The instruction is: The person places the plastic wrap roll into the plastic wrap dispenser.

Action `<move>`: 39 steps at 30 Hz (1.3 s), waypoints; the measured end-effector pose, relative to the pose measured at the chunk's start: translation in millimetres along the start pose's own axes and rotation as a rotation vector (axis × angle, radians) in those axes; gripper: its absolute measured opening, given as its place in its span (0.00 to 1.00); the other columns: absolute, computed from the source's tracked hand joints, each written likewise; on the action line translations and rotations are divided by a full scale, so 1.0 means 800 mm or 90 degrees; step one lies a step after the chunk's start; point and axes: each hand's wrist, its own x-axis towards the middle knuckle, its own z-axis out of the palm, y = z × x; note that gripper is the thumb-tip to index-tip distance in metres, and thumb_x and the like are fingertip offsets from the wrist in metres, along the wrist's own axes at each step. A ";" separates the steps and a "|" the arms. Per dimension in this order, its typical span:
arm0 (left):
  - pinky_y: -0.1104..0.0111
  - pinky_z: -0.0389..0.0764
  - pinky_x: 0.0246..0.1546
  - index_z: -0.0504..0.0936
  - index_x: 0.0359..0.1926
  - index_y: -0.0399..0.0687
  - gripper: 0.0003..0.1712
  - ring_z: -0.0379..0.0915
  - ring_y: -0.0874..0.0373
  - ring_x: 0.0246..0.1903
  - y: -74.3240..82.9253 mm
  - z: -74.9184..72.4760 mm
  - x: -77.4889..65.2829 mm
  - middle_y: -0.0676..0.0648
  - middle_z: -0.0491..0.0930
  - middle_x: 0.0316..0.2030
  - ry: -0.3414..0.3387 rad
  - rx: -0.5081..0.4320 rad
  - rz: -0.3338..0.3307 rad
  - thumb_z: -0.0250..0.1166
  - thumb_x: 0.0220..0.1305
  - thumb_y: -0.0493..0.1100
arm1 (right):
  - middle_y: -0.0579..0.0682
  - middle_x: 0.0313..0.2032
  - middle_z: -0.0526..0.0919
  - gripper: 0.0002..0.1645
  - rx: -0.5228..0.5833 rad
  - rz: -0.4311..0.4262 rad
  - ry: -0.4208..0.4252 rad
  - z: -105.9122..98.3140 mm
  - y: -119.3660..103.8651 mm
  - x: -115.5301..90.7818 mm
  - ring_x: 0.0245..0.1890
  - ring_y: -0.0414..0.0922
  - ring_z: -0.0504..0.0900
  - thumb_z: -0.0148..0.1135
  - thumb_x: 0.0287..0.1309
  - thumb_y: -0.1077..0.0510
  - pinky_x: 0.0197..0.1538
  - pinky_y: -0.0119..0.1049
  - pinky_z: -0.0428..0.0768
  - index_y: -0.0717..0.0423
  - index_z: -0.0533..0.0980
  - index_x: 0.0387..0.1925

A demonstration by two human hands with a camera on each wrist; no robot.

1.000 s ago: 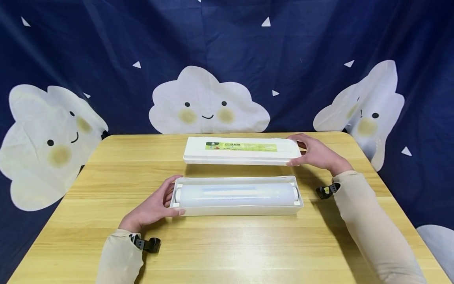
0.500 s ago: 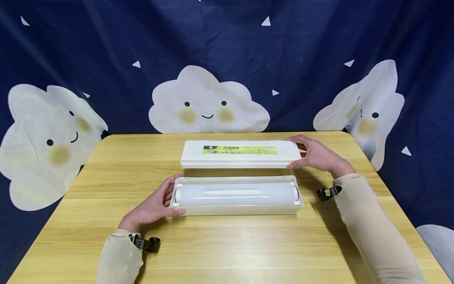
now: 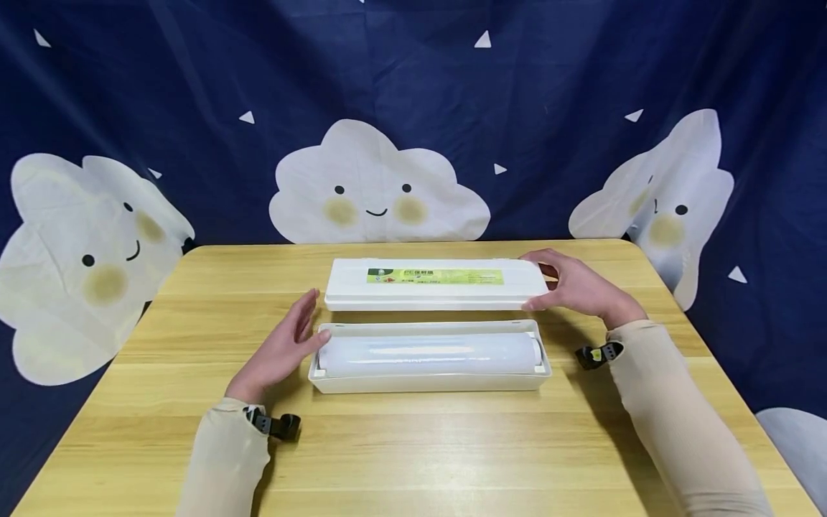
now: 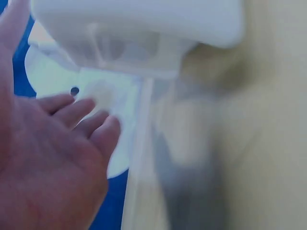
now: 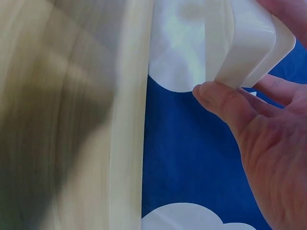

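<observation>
A long, open-topped white plastic box point(image 3: 429, 384) lies lengthwise from 9 to 3 o'clock near the middle of the table point(image 3: 452, 452). Inside it lies a glossy, whitish roll of film point(image 3: 429, 352), nearly filling its length, with white plastic holders point(image 3: 538, 352) at both ends. At 12 o'clock from the box, a long white plastic lid point(image 3: 433, 295) hangs above the table, top side up. Its green-and-yellow label point(image 3: 434, 277) seems to read "PE保鲜膜"; the smaller print cannot be made out.

The right hand point(image 3: 578, 289) grips the lid's 3 o'clock end between thumb and fingers. The left hand point(image 3: 281, 352) has its fingers loosely extended at the box's 9 o'clock end, thumb over the corner; whether it touches is unclear. Beige sleeves point(image 3: 222, 459) reach in from 5 and 7 o'clock. Towards 12 o'clock hangs a navy fabric backdrop point(image 3: 413, 72) printed with smiling white clouds.
</observation>
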 end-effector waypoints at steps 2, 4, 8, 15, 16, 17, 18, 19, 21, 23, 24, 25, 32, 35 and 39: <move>0.55 0.48 0.70 0.38 0.78 0.47 0.51 0.37 0.48 0.74 0.006 0.001 0.012 0.44 0.39 0.77 0.030 0.009 -0.011 0.62 0.70 0.50 | 0.57 0.60 0.70 0.52 0.001 0.004 -0.002 0.001 0.000 0.001 0.58 0.54 0.72 0.83 0.40 0.55 0.49 0.25 0.75 0.63 0.65 0.65; 0.55 0.47 0.70 0.37 0.78 0.51 0.52 0.37 0.49 0.74 0.011 0.003 0.024 0.46 0.38 0.77 0.049 0.000 -0.012 0.63 0.69 0.51 | 0.56 0.59 0.71 0.52 0.004 0.005 -0.005 0.002 0.000 0.002 0.57 0.53 0.72 0.83 0.39 0.54 0.49 0.26 0.75 0.62 0.66 0.65; 0.57 0.47 0.70 0.37 0.78 0.54 0.52 0.35 0.55 0.74 0.018 0.006 0.042 0.50 0.37 0.77 0.061 -0.017 0.003 0.63 0.69 0.50 | 0.55 0.57 0.72 0.51 0.021 -0.008 -0.009 0.004 -0.001 0.005 0.55 0.50 0.73 0.84 0.38 0.55 0.50 0.27 0.76 0.61 0.66 0.64; 0.65 0.59 0.66 0.42 0.78 0.55 0.50 0.41 0.59 0.73 0.022 0.010 0.053 0.49 0.43 0.76 0.068 -0.020 0.025 0.65 0.68 0.47 | 0.55 0.57 0.72 0.52 0.024 -0.017 -0.016 0.007 -0.002 0.006 0.55 0.50 0.74 0.83 0.39 0.54 0.50 0.29 0.76 0.61 0.66 0.64; 0.67 0.61 0.65 0.42 0.78 0.55 0.50 0.42 0.59 0.72 0.021 0.010 0.053 0.49 0.45 0.76 0.068 -0.026 0.028 0.66 0.67 0.46 | 0.55 0.58 0.72 0.52 0.021 -0.016 -0.017 0.008 -0.001 0.005 0.55 0.49 0.74 0.83 0.39 0.54 0.50 0.29 0.76 0.61 0.66 0.64; 0.69 0.64 0.63 0.43 0.78 0.55 0.50 0.44 0.58 0.72 0.021 0.010 0.053 0.49 0.46 0.76 0.068 -0.031 0.031 0.66 0.67 0.46 | 0.55 0.58 0.72 0.52 0.020 -0.015 -0.018 0.008 -0.001 0.005 0.55 0.49 0.73 0.83 0.39 0.54 0.51 0.29 0.76 0.61 0.66 0.65; 0.71 0.66 0.61 0.43 0.78 0.55 0.51 0.46 0.58 0.72 0.021 0.010 0.052 0.48 0.47 0.76 0.065 -0.036 0.033 0.67 0.66 0.45 | 0.55 0.58 0.71 0.52 0.020 -0.013 -0.019 0.008 0.000 0.004 0.56 0.49 0.73 0.83 0.40 0.54 0.51 0.29 0.76 0.61 0.66 0.65; 0.73 0.67 0.59 0.44 0.78 0.55 0.51 0.47 0.58 0.72 0.021 0.010 0.051 0.49 0.48 0.75 0.063 -0.045 0.032 0.68 0.65 0.44 | 0.55 0.59 0.71 0.52 0.018 -0.011 -0.019 0.008 -0.001 0.003 0.56 0.49 0.73 0.83 0.40 0.53 0.51 0.28 0.75 0.61 0.65 0.65; 0.75 0.68 0.57 0.44 0.78 0.55 0.53 0.47 0.58 0.72 0.022 0.010 0.050 0.50 0.48 0.75 0.058 -0.068 0.033 0.69 0.63 0.42 | 0.55 0.60 0.71 0.52 0.020 -0.006 -0.019 0.009 0.000 0.002 0.57 0.49 0.72 0.83 0.41 0.53 0.52 0.27 0.75 0.61 0.65 0.66; 0.75 0.69 0.57 0.44 0.78 0.55 0.55 0.49 0.57 0.71 0.023 0.010 0.049 0.50 0.49 0.75 0.056 -0.088 0.036 0.71 0.61 0.40 | 0.54 0.60 0.70 0.52 0.025 -0.006 -0.018 0.009 -0.001 0.000 0.58 0.49 0.71 0.82 0.41 0.53 0.53 0.27 0.74 0.60 0.65 0.66; 0.75 0.68 0.58 0.44 0.78 0.54 0.56 0.50 0.57 0.71 0.023 0.010 0.048 0.50 0.49 0.75 0.055 -0.098 0.035 0.72 0.60 0.39 | 0.54 0.61 0.70 0.52 0.026 -0.007 -0.016 0.009 -0.002 -0.001 0.59 0.48 0.71 0.82 0.42 0.53 0.53 0.27 0.73 0.60 0.65 0.67; 0.74 0.68 0.58 0.44 0.78 0.54 0.56 0.51 0.57 0.70 0.025 0.010 0.048 0.49 0.50 0.75 0.056 -0.105 0.036 0.72 0.59 0.38 | 0.54 0.61 0.70 0.52 0.029 -0.009 -0.015 0.009 -0.003 -0.003 0.59 0.48 0.70 0.82 0.42 0.53 0.54 0.27 0.73 0.60 0.65 0.67; 0.74 0.68 0.58 0.45 0.78 0.51 0.57 0.54 0.56 0.69 0.027 0.012 0.045 0.48 0.52 0.74 0.064 -0.106 0.031 0.73 0.58 0.37 | 0.54 0.61 0.69 0.52 0.031 -0.037 -0.010 0.010 -0.004 -0.012 0.58 0.49 0.71 0.80 0.45 0.55 0.55 0.25 0.70 0.62 0.63 0.69; 0.74 0.67 0.58 0.46 0.78 0.51 0.57 0.53 0.57 0.69 0.026 0.012 0.044 0.48 0.52 0.74 0.067 -0.108 0.028 0.74 0.58 0.38 | 0.55 0.62 0.68 0.52 0.032 -0.046 -0.005 0.012 -0.003 -0.016 0.58 0.49 0.71 0.80 0.45 0.56 0.56 0.23 0.69 0.63 0.63 0.69; 0.74 0.67 0.59 0.46 0.78 0.49 0.56 0.52 0.56 0.70 0.025 0.013 0.041 0.47 0.52 0.74 0.069 -0.122 0.041 0.73 0.57 0.35 | 0.56 0.62 0.67 0.52 0.032 -0.058 0.002 0.013 -0.004 -0.022 0.60 0.49 0.70 0.80 0.45 0.56 0.57 0.22 0.67 0.63 0.63 0.68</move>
